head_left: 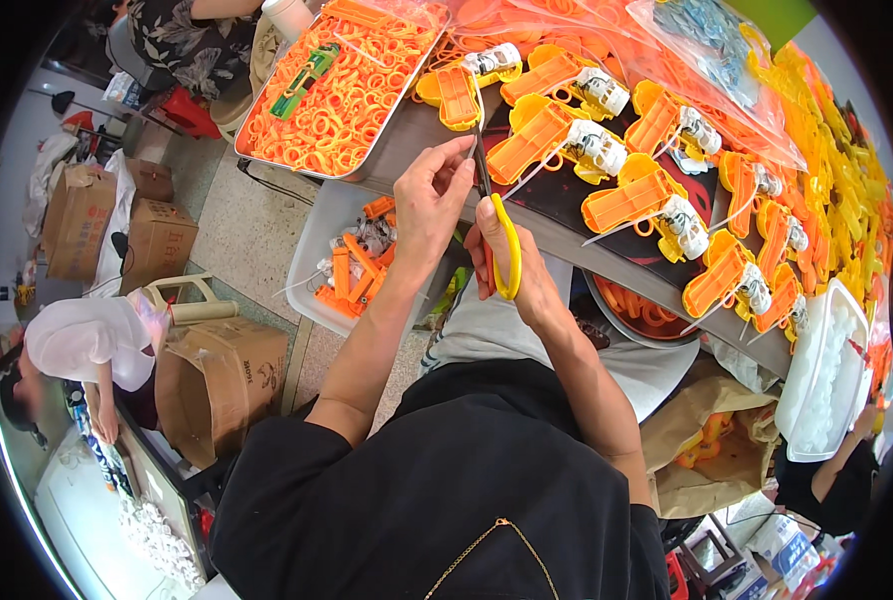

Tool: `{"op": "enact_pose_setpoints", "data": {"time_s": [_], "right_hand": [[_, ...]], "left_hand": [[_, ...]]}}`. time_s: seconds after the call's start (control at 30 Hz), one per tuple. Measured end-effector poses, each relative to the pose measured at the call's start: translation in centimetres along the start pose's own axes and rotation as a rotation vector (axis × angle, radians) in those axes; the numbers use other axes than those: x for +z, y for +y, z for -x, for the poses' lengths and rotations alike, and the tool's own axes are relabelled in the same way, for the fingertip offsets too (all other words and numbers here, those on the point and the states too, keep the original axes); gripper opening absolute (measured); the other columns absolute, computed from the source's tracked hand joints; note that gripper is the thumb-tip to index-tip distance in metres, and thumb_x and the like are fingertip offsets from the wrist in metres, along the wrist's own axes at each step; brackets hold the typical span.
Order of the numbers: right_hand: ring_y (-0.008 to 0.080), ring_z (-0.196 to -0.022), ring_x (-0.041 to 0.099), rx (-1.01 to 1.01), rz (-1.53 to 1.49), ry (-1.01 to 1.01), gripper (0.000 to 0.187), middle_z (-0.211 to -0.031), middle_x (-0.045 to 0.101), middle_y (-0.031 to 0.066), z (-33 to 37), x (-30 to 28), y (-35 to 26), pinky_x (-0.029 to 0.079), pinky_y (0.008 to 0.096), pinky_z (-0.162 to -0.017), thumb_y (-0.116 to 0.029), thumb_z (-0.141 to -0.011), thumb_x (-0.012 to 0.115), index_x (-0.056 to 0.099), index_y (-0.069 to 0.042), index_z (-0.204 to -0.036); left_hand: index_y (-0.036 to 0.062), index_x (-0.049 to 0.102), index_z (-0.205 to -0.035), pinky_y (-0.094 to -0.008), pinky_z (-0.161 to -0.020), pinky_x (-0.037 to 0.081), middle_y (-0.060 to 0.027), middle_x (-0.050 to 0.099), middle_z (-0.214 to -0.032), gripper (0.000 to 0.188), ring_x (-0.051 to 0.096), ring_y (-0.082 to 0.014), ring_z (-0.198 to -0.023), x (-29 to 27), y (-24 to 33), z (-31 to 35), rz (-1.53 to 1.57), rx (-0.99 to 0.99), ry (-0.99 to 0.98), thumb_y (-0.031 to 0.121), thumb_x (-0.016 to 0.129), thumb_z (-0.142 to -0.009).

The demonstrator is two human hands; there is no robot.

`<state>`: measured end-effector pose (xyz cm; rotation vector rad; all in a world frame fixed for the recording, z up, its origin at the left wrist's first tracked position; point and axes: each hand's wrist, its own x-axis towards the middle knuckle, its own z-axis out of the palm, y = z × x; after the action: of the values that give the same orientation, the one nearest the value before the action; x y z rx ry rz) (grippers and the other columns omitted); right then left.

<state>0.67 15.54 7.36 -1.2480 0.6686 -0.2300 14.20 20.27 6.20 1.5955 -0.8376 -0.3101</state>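
My right hand (515, 262) grips scissors (510, 250) by their yellow handles, with the dark blades pointing away from me. Just left of the blades is my left hand (429, 208), its thumb and index finger pinched together. A thin white plastic strip (481, 108) runs from the nearest orange and yellow plastic assembly (458, 98) down to the blades and those fingertips. Whether the fingers hold its end is hidden. Several similar assemblies (534, 143), each with a white part and most with a white strip sticking out, lie in rows to the right on the table.
A metal tray (375, 140) of small orange rings stands at the back left. Below it is a white bin (305, 262) with orange pieces. Yellow parts (827, 150) are heaped at the right, beside a white tub (825, 375). Another person (97, 335) is bent over at the left.
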Motion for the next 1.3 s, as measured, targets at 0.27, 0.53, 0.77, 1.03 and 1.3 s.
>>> {"op": "enact_pose_setpoints", "data": {"time_s": [0.27, 0.53, 0.77, 1.03, 1.3], "right_hand": [[0.0139, -0.045, 0.048, 0.009, 0.006, -0.003, 0.079, -0.062, 0.047, 0.0035, 0.0, -0.5, 0.1, 0.041, 0.0273, -0.045, -0.077, -0.095, 0.035, 0.054, -0.002, -0.08], [0.0108, -0.046, 0.05, -0.061, 0.02, 0.096, 0.066, -0.062, 0.046, 0.0018, 3.0, -2.2, 1.0, 0.042, 0.0257, -0.042, -0.065, -0.1, 0.043, 0.052, -0.003, -0.081], [0.0082, -0.047, 0.048, -0.092, -0.072, 0.274, 0.065, -0.064, 0.045, -0.0002, 4.1, -4.7, 2.4, 0.043, 0.025, -0.041, -0.064, -0.098, 0.051, 0.055, 0.0, -0.087], [0.0066, -0.049, 0.049, -0.08, -0.115, 0.329, 0.064, -0.066, 0.045, -0.0005, 5.1, -7.0, 1.5, 0.043, 0.0231, -0.042, -0.065, -0.097, 0.051, 0.053, -0.003, -0.085], [0.0083, -0.048, 0.049, -0.033, -0.112, 0.311, 0.068, -0.065, 0.044, 0.0004, 4.6, -7.3, 1.8, 0.042, 0.0234, -0.042, -0.069, -0.096, 0.048, 0.052, -0.003, -0.082]], "left_hand": [[-0.001, 0.072, -0.111, -0.021, -0.064, 0.045, -0.0001, 0.062, -0.086, 0.019, 0.052, -0.0043, -0.072, -0.5, 0.5, 0.0, -0.003, 0.015, -0.02, 0.006, 0.064, -0.094], [0.008, 0.074, -0.099, -0.0365, -0.094, 0.04, -0.0043, 0.065, -0.097, 0.017, 0.056, -0.022, -0.103, -1.5, 2.8, -3.1, -0.552, 0.462, 0.095, 0.015, 0.06, -0.094], [0.0126, 0.07, -0.114, -0.0451, -0.105, 0.031, -0.0057, 0.071, -0.1, 0.024, 0.057, -0.0225, -0.107, 4.4, 1.6, -8.3, -1.248, 0.73, -0.228, 0.017, 0.063, -0.091], [0.0159, 0.073, -0.101, -0.0475, -0.1, 0.031, -0.003, 0.069, -0.091, 0.015, 0.057, -0.022, -0.106, 4.5, 1.1, -10.4, -0.976, 0.485, -0.213, 0.02, 0.067, -0.088], [0.0123, 0.076, -0.078, -0.0489, -0.099, 0.028, -0.0042, 0.066, -0.093, 0.017, 0.052, -0.0259, -0.106, 4.5, -0.9, -11.4, -1.137, 0.63, -0.352, 0.029, 0.075, -0.08]]}}
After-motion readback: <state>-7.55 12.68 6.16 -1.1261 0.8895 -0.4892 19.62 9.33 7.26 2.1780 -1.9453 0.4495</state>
